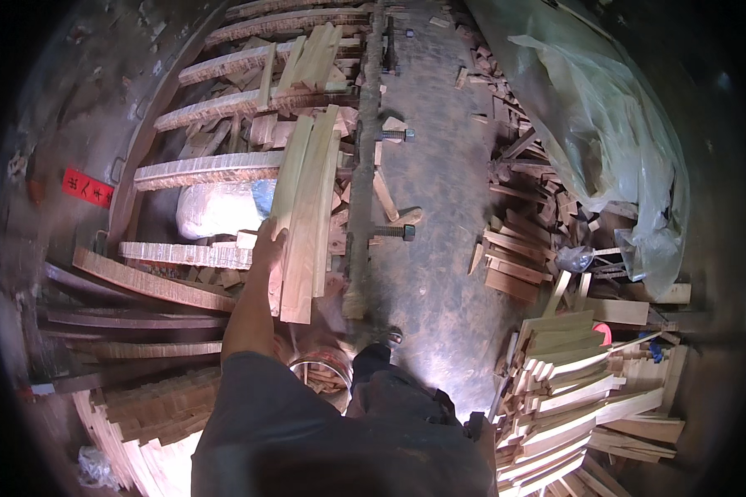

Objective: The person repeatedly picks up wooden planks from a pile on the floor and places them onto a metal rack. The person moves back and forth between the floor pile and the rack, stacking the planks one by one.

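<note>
My left hand [268, 245] reaches forward and grips the left edge of a small group of pale planed wooden boards [304, 217]. Its thumb side shows against the leftmost board; the other fingers are partly hidden. Those boards lie lengthwise across ridged cross-beams [211, 171] of a rack. Low on the right, beside my dark clothing, a bit of my right hand or forearm [488, 444] shows next to a small dark object [474, 425]. Whether that hand holds the object is unclear.
More boards [314, 59] lie farther along the rack, above wood offcuts. Bolts [401, 233] jut from its steel rail [362, 186] over the floor. Stacked boards [559, 397] stand at right, near plastic sheeting [603, 124] and scraps. A bucket of offcuts [323, 360] stands by my leg.
</note>
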Tool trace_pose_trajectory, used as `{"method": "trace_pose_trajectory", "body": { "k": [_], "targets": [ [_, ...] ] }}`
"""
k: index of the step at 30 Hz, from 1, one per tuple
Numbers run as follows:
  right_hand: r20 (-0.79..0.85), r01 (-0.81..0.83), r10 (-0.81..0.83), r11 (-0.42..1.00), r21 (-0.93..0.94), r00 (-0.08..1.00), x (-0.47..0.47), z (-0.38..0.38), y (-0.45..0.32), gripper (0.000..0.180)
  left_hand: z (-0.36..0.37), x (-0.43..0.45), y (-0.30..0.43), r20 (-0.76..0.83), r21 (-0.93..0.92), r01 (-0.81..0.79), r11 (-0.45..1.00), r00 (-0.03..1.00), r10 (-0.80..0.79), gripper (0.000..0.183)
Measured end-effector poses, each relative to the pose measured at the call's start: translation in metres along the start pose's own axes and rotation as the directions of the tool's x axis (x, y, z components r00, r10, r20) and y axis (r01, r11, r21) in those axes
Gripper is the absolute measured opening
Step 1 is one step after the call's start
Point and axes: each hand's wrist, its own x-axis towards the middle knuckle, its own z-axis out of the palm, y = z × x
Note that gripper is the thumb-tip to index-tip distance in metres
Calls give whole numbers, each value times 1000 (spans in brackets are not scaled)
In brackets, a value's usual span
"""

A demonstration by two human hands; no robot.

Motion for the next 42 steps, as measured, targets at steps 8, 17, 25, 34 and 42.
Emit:
{"method": "trace_pose_trajectory", "body": {
  "k": [8, 17, 25, 34, 42],
  "targets": [
    [-109, -20, 7, 993, -119, 994, -25, 8, 11, 45, 29, -7, -31, -1, -188, -106, 977, 994, 107, 89],
    [-279, -398, 397, 916, 55, 874, -84, 4, 63, 45, 137, -138, 148, 75, 158, -633, 758, 773, 630, 85],
    [-333, -307, 761, 561, 769, 557, -160, 41, 263, 53, 239, -301, 239, 594, 26, -836, 548, 454, 664, 82],
    [-643, -351, 764, 591, 727, -46, -225, -68, 391, 81, 266, -356, 295, 632, 351, -864, 360, 502, 590, 79],
    [-842, -361, 536, 800, 480, 68, -198, -214, 441, 89, 251, -404, 405, 614, 452, -885, 115, 402, 680, 76]
  ]
}}
